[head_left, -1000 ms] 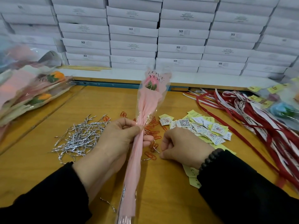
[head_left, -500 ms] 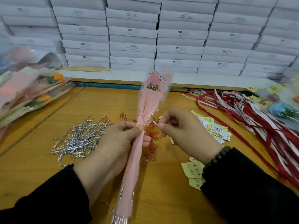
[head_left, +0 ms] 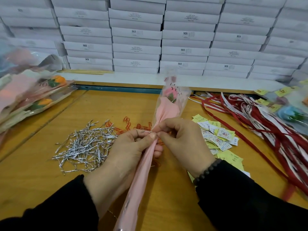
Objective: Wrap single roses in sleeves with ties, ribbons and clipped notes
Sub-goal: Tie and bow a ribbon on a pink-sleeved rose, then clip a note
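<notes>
A pink rose (head_left: 169, 93) stands tilted in a clear and pink sleeve (head_left: 166, 110) over the middle of the wooden table (head_left: 33, 177). My left hand (head_left: 123, 155) grips the gathered neck of the sleeve. My right hand (head_left: 181, 140) pinches a silver twist tie (head_left: 147, 131) against that neck, fingertips meeting my left thumb. A pile of silver ties (head_left: 86, 145) lies to the left. Orange paper clips (head_left: 128, 125) are scattered behind my hands. Yellow and white notes (head_left: 218, 137) lie to the right, red and white ribbons (head_left: 260, 117) beyond them.
Sleeved roses (head_left: 31, 97) are heaped at the left edge, and more with yellow notes (head_left: 286, 105) at the far right. Stacked white boxes (head_left: 136, 34) form a wall behind the table. Thin wooden sticks (head_left: 86, 72) lie on the white ledge.
My right hand left the table by the notes, rose with a silver tie and now holds it at the sleeve's neck. The left hand kept its grip.
</notes>
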The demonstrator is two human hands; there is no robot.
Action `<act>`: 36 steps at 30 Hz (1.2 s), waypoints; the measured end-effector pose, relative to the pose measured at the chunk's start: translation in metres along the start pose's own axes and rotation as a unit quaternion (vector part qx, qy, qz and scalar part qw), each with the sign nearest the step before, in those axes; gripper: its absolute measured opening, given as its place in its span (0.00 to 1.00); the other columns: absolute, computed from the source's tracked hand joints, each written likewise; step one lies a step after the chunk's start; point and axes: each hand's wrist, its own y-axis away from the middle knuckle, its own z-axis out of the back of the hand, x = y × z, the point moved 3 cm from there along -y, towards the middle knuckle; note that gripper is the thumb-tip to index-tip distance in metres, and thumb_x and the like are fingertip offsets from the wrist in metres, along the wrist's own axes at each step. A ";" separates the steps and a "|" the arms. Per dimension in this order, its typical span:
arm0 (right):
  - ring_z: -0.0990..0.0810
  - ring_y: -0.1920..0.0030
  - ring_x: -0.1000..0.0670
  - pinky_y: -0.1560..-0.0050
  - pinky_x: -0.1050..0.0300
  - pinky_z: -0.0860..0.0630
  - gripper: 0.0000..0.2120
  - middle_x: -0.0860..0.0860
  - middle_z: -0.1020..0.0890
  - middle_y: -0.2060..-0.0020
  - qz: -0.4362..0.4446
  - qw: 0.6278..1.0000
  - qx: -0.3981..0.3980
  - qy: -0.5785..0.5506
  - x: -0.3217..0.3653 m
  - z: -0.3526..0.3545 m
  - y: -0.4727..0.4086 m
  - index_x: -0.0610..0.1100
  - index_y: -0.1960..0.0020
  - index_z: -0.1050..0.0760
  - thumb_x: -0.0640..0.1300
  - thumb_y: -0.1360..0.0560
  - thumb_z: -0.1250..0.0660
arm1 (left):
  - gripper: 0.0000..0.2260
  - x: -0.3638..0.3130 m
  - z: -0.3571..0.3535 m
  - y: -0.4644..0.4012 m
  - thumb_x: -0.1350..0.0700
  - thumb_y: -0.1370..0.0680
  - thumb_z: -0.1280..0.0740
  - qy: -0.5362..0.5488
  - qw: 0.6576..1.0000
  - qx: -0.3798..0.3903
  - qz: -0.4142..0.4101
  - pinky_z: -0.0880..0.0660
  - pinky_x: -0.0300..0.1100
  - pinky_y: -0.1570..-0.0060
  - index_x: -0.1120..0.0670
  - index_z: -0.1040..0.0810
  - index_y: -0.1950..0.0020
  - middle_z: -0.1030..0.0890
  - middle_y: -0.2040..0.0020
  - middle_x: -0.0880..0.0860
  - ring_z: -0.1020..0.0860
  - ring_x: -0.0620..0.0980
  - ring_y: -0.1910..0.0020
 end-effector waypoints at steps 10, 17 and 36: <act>0.29 0.68 0.58 0.62 0.59 0.28 0.08 0.58 0.26 0.68 0.005 0.999 -0.033 -0.014 0.002 -0.002 0.003 0.51 0.60 0.24 0.38 0.29 0.30 | 0.06 -0.007 -0.002 0.001 0.63 0.23 0.38 0.009 1.000 -0.008 0.008 0.29 0.35 0.83 0.64 0.26 0.58 0.23 0.78 0.55 0.26 0.45 0.82; 0.25 0.75 0.58 0.74 0.69 0.31 0.05 0.48 0.20 0.70 -0.176 0.934 0.017 -0.309 -0.013 -0.007 0.002 0.41 0.61 0.24 0.33 0.30 0.30 | 0.06 -0.008 -0.001 -0.001 0.63 0.24 0.38 0.012 1.000 -0.008 0.000 0.28 0.31 0.80 0.63 0.24 0.60 0.23 0.78 0.54 0.26 0.44 0.82; 0.27 0.77 0.57 0.74 0.68 0.29 0.04 0.49 0.22 0.76 -0.243 0.830 0.036 -0.501 -0.018 -0.017 0.003 0.36 0.62 0.26 0.31 0.29 0.34 | 0.08 -0.007 -0.002 0.001 0.59 0.32 0.33 0.023 1.000 0.016 -0.006 0.28 0.32 0.78 0.64 0.23 0.58 0.23 0.76 0.55 0.27 0.44 0.80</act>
